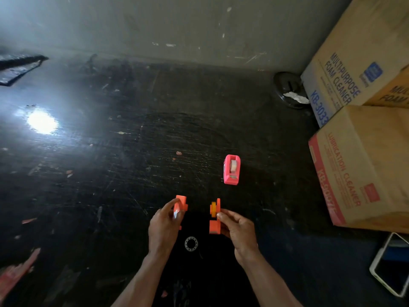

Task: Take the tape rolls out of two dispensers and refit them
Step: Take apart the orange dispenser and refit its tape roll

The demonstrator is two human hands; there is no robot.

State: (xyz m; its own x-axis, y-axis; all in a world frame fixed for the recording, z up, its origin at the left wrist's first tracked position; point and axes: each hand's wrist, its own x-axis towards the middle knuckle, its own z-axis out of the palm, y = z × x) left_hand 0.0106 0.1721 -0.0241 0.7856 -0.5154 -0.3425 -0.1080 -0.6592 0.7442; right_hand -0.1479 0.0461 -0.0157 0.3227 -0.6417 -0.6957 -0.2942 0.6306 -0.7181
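Black, scuffed surface [93,196] fills my feed, and nearest to me on it lies the loose tape roll [191,243], clear and flat on its side, touching neither hand. Far off to the right of the roll, at about the same depth, a white-edged phone [391,264] lies face up.

Just beyond the roll and to its left, the left hand [162,224] holds the orange shell piece [181,204] up off the surface. Its forefinger is stretched along the piece while the thumb and the other fingers curl round the lower end.

Just beyond the roll and to its right, the right hand [236,227] pinches the orange hub piece [214,218] between thumb and curled fingers. A yellow wheel shows on the side of that piece facing the other hand. I see a clear gap between the two orange pieces.

Farther out, beyond the roll and a little right, the pink dispenser [232,169] stands on the surface with a pale roll seated in it, well apart from both hands.

Well right of the roll and beyond it, cardboard boxes [365,165] are stacked, printed with cleaner labels. Farthest from the roll, a dark round object [285,89] sits at the foot of the grey wall [177,25], just beside the boxes; I cannot tell what it is.
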